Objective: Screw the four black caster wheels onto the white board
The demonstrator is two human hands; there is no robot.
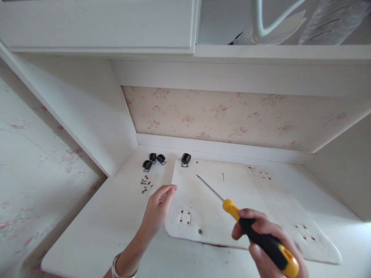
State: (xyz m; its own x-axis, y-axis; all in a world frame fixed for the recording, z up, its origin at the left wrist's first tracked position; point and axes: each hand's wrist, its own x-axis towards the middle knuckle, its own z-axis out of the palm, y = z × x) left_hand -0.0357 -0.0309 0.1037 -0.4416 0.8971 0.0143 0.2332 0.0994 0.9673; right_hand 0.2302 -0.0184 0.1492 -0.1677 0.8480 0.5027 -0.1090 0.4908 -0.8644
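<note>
My right hand is wrapped round the yellow and black handle of a screwdriver. Its thin shaft points up and left, the tip over a white board with rounded corners. My left hand is at the board's left edge, thumb and fingers pressed together; whether something small is between them is hidden. One black caster sits at the board's far left corner on its metal plate. Groups of screw holes mark the other corners.
Several loose black casters lie on the white desktop left of the board, with a scatter of small screws in front of them. White side panels flank the desk. A shelf with a drawer front overhangs it.
</note>
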